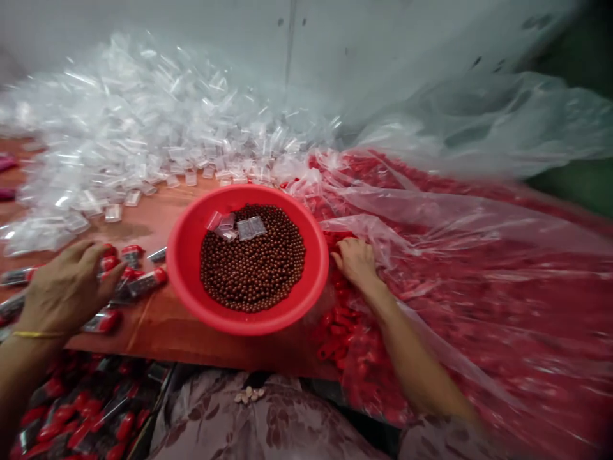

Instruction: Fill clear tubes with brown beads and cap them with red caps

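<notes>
My left hand (67, 287), with a yellow band at its wrist, hovers over a group of small clear containers with red caps (138, 284) left of the bowl. Its thumb and fingers are apart, with red caps showing behind and between them. On the other side, my right hand (355, 260) reaches to the loose red caps (339, 329) at the mouth of a clear plastic bag (460, 223). Its fingers bend down, and the tips are partly hidden. Between the hands stands a red bowl (246, 324) of small brown balls (253, 275), with a few clear empty containers (251, 227) lying on them.
A large heap of clear empty containers (143, 121) spreads across the back left of the table (191, 338). Below the left table edge lie many red-capped containers (90, 409). The bag of red caps covers the right side. A pale wall (335, 57) rises behind.
</notes>
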A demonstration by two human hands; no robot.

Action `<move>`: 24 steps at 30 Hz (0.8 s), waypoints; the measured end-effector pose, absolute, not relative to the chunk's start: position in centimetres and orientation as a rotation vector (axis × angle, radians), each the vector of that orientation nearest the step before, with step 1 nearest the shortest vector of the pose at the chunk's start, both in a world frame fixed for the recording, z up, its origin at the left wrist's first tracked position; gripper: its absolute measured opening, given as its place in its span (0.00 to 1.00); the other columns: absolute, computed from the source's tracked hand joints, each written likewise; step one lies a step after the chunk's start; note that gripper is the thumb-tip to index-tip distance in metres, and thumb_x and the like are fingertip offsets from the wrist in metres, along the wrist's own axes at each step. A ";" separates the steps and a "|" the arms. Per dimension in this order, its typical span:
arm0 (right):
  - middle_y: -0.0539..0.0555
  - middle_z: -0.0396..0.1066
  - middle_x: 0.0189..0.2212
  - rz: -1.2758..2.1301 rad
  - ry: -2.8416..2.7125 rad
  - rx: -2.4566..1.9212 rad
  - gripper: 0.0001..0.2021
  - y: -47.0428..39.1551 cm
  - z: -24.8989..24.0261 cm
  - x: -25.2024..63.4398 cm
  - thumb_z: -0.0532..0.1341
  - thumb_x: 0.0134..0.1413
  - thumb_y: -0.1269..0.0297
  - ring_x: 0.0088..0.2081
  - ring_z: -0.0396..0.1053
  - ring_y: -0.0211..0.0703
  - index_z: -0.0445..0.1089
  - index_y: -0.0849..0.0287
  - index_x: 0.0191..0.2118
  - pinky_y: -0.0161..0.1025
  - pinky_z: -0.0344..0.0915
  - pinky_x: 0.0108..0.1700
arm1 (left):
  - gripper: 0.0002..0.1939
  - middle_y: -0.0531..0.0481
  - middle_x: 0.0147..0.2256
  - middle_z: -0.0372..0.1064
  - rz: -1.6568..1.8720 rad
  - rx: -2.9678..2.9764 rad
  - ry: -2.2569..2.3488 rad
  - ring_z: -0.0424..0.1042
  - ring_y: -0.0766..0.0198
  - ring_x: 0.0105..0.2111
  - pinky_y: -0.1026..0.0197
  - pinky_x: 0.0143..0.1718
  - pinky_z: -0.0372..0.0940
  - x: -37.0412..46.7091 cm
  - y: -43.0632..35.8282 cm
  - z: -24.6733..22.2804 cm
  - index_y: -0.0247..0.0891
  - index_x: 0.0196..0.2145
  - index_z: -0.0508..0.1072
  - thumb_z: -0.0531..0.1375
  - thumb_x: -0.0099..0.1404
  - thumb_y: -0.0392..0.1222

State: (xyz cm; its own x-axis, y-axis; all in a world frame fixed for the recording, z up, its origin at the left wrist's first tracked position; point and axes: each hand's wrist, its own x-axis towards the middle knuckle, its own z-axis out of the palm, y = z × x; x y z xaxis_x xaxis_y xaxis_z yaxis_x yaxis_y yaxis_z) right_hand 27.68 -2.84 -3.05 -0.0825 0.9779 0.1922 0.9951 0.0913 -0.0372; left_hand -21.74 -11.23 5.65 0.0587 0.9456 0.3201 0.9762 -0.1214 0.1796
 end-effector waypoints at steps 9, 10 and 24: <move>0.54 0.72 0.33 0.447 -1.360 -1.383 0.15 -4.1 -0.1 22.4 0.57 0.53 0.55 0.27 0.68 0.40 0.63 0.58 0.43 0.39 0.66 0.29 | 0.10 0.44 0.41 0.71 -0.092 -2.725 -1.039 0.67 0.58 0.41 0.56 0.43 0.58 -8.3 -1.2 4.8 0.39 0.41 0.71 0.52 0.64 0.36; 0.54 0.72 0.34 0.472 -1.352 -1.324 0.15 -4.5 0.5 21.1 0.56 0.54 0.55 0.29 0.69 0.40 0.64 0.58 0.44 0.39 0.67 0.31 | 0.10 0.43 0.41 0.71 -0.054 -2.740 -0.974 0.67 0.57 0.42 0.55 0.44 0.57 -7.5 0.4 3.9 0.39 0.40 0.72 0.53 0.63 0.36; 0.53 0.76 0.40 0.722 -1.508 -1.177 0.13 -5.8 1.5 17.3 0.59 0.55 0.61 0.40 0.73 0.42 0.68 0.56 0.46 0.39 0.68 0.43 | 0.22 0.48 0.30 0.74 0.230 -2.966 -2.292 0.70 0.63 0.27 0.64 0.28 0.62 -3.9 0.3 3.0 0.35 0.33 0.71 0.65 0.48 0.56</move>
State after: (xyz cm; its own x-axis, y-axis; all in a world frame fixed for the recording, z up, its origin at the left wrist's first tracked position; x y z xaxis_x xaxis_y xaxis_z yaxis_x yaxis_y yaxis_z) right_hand 17.31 -5.76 1.47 0.0261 0.9325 0.3603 0.3036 0.3360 -0.8916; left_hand -3.86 0.28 2.96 0.3160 0.8407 -0.4397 0.9114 -0.1403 0.3868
